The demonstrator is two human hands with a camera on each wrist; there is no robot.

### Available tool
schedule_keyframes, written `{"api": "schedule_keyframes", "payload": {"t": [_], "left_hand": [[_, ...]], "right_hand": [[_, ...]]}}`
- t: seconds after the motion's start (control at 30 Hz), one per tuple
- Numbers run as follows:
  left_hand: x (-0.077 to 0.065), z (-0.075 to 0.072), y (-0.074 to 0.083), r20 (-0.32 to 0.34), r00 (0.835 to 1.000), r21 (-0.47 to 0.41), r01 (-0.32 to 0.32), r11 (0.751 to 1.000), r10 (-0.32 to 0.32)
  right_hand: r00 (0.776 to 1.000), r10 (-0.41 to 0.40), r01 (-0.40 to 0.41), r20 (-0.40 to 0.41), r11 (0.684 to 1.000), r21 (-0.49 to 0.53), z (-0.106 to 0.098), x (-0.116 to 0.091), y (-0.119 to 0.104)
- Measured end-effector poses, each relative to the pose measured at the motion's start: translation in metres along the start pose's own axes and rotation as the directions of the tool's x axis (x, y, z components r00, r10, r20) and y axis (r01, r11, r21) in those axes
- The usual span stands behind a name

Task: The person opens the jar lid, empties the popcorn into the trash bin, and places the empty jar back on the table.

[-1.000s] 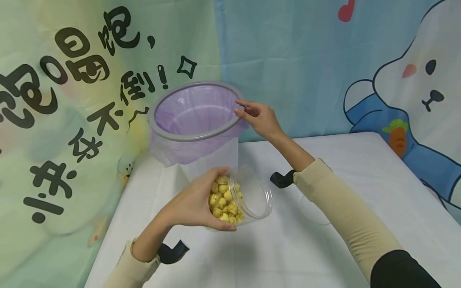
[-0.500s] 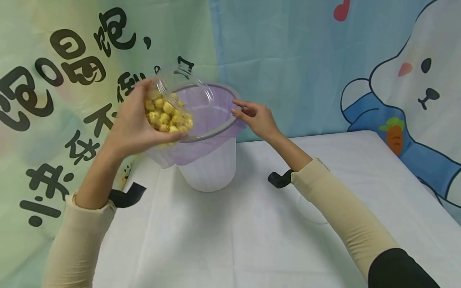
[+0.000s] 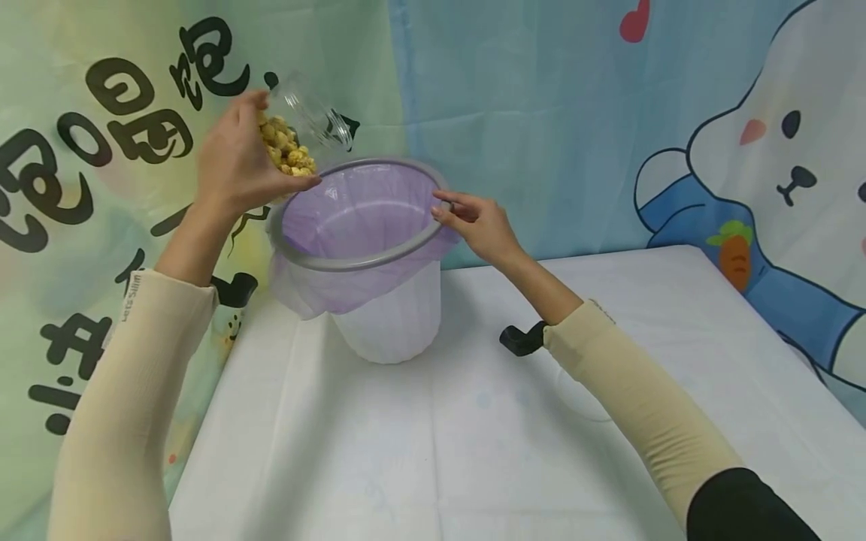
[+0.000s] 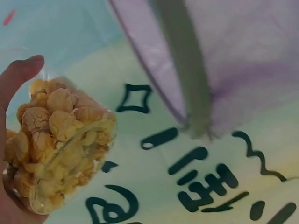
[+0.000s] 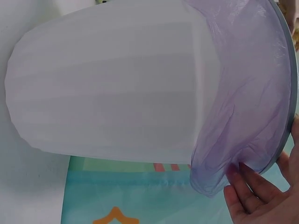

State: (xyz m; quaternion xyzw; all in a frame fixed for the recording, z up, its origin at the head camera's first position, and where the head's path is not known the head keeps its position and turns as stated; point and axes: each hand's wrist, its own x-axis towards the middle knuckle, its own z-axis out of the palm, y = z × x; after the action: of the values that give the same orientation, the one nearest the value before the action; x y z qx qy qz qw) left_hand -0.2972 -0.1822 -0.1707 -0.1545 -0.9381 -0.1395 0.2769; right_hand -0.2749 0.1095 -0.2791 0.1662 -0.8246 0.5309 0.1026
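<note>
My left hand [image 3: 237,158] grips a clear plastic jar [image 3: 313,116] of yellow popcorn [image 3: 284,146], raised above the left side of the bin's rim. The jar leans with its mouth toward the right; the popcorn lies in its lower part, also visible in the left wrist view as round kernels [image 4: 58,112]. A white trash bin [image 3: 395,323] stands on the table, lined with a purple bag [image 3: 379,285] under a grey rim ring [image 3: 358,263]. On the rim's right side, my right hand [image 3: 482,225] pinches the ring, its fingers [image 5: 254,184] against the bag's overhang.
A clear round lid [image 3: 575,406], hard to make out, lies on the white tablecloth [image 3: 501,458] beside my right forearm. Behind the bin hangs a printed cloth backdrop [image 3: 534,135] with lettering and a cartoon bear.
My left hand has lifted the popcorn jar from in front of the bin up and leftward, to above its left rim. My right hand has kept its hold on the ring.
</note>
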Motion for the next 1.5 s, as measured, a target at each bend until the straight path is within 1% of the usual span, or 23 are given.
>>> {"api": "schedule_keyframes", "payload": {"t": [0.07,0.2,0.37,0.47,0.53,0.63,0.87,1.07,1.23,1.33,1.4,1.5], "left_hand": [[0.005,0.006,-0.003,0.015,0.999,0.065,-0.031,0.997,0.030],[0.010,0.017,-0.007,0.085,0.994,0.167,-0.081,0.983,0.068],[0.013,0.023,-0.009,0.159,0.982,0.233,-0.133,0.963,0.098],[0.014,0.025,-0.008,0.182,0.972,0.267,-0.194,0.944,0.148],[0.015,0.025,-0.007,0.187,0.965,0.288,-0.233,0.929,0.184],[0.015,0.025,-0.006,0.188,0.957,0.311,-0.272,0.911,0.221],[0.016,0.024,-0.004,0.227,0.941,0.350,-0.320,0.880,0.252],[0.015,0.025,-0.006,0.224,0.924,0.371,-0.375,0.850,0.310],[0.015,0.024,-0.007,0.207,0.899,0.378,-0.437,0.816,0.385],[0.014,0.023,-0.007,0.212,0.886,0.386,-0.463,0.798,0.412],[0.013,0.023,-0.007,0.223,0.876,0.405,-0.482,0.777,0.427],[0.012,0.023,-0.008,0.237,0.857,0.437,-0.514,0.738,0.457]], "right_hand": [[1.000,0.001,-0.001,0.000,1.000,0.002,0.000,-0.003,-0.005],[1.000,-0.005,0.005,-0.001,1.000,0.015,0.000,-0.005,-0.007],[1.000,-0.009,0.009,-0.003,1.000,0.022,0.000,-0.005,-0.006],[1.000,-0.007,0.007,-0.004,1.000,0.027,0.000,-0.005,-0.005],[1.000,-0.006,0.006,-0.003,0.999,0.033,-0.001,-0.004,-0.004],[1.000,-0.006,0.006,-0.003,0.999,0.034,-0.001,-0.004,-0.004],[1.000,0.005,-0.005,-0.008,1.000,0.024,-0.001,-0.005,-0.006],[1.000,-0.018,0.018,0.004,0.999,0.049,0.000,-0.004,-0.004],[1.000,-0.025,0.024,0.004,0.998,0.050,0.000,-0.003,-0.003],[1.000,-0.009,0.009,0.002,0.999,0.045,0.000,-0.003,-0.004],[1.000,0.002,-0.002,0.002,0.999,0.047,0.000,-0.003,-0.004],[1.000,0.005,-0.005,0.004,0.999,0.053,0.001,-0.003,-0.003]]}}
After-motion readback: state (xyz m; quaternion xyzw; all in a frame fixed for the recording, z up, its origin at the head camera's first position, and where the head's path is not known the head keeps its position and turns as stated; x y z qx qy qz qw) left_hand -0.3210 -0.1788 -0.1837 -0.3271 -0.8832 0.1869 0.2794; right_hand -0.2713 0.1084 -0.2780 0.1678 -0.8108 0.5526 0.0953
